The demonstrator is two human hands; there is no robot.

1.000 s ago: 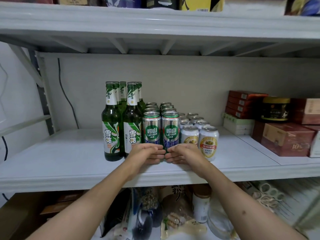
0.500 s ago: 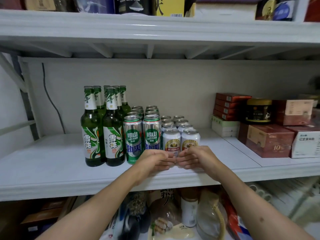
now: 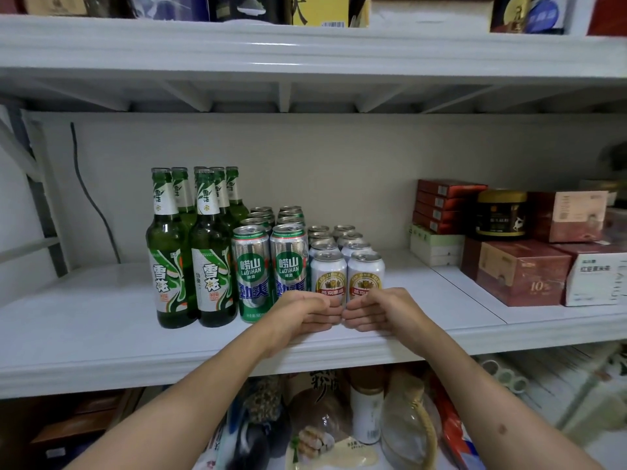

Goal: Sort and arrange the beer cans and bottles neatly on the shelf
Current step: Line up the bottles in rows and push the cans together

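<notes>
Both hands at the shelf [image 3: 101,337] front edge, fingers curled, knuckles nearly meeting in the middle. Left hand [image 3: 307,312] sits against the base of the front-left white can [image 3: 328,276]; right hand [image 3: 380,308] against the base of the front-right white can [image 3: 366,274]. Grip state: loosely curled, roughly half closed, pressing on the can fronts rather than wrapping them. Nothing lifted. Whether the fingertips actually reach around the cans I can't tell, the hands hide the bottoms.

Layout from the grip: white cans run straight back from the hands in two files. Just left of the left hand, tall green Laoshan cans [image 3: 252,273], also two files deep. Further left, green glass bottles [image 3: 169,252], upright, clustered.

Handling, my read: the cans are rigid and smooth, and they look sealed, so probably moderately heavy; they should slide easily on the painted shelf. Push low at the base or they tip; thin walls dent if squeezed. Bottles are heavier, fragile and top-heavy: take them at the body, not the neck.

Rows look nearly squared up; this seems a final front-edge alignment.
</notes>
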